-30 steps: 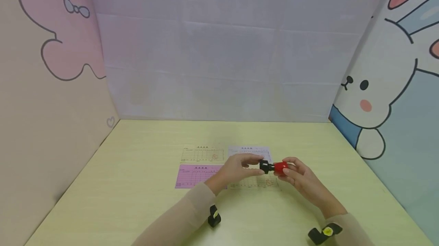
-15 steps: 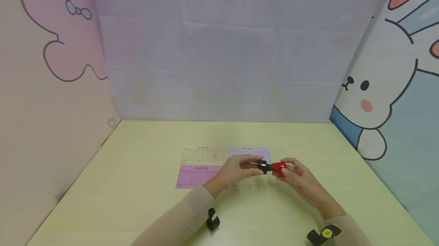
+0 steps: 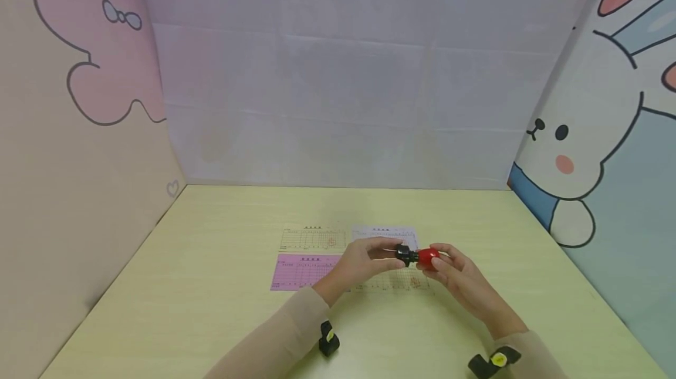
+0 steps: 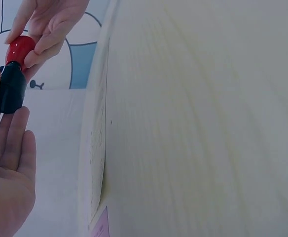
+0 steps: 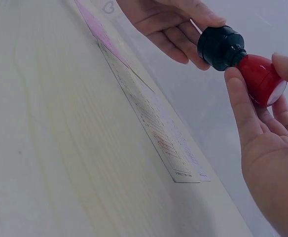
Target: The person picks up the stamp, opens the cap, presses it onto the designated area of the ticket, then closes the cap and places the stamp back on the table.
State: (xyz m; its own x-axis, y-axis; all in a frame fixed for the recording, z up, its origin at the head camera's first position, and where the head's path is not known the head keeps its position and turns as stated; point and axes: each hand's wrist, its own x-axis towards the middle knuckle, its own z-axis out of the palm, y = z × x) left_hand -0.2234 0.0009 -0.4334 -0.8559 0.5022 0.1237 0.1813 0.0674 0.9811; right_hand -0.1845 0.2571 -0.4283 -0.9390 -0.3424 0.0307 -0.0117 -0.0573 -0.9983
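Observation:
A hand stamp (image 3: 427,258) with a round red handle and a black base lies on its side in the air above several printed forms. My left hand (image 3: 364,262) pinches the black base (image 4: 9,90) between thumb and fingers. From the other side, my right hand (image 3: 463,278) grips the red handle (image 5: 258,79) with thumb and fingertips. Both ends are joined at a narrow black neck. Below, the lower right form (image 3: 392,283) shows red print and is partly covered by the hands. Left of it lies a pink form (image 3: 298,273).
A cream form (image 3: 311,239) and a pale lilac form (image 3: 384,231) lie in the back row on the yellowish wooden table (image 3: 211,320). A pale wall (image 3: 338,85) stands behind the table, with cartoon-printed side walls left and right.
Both hands have shifted slightly left with the stamp. The red handle is nearer the black base, and less of the neck shows between them.

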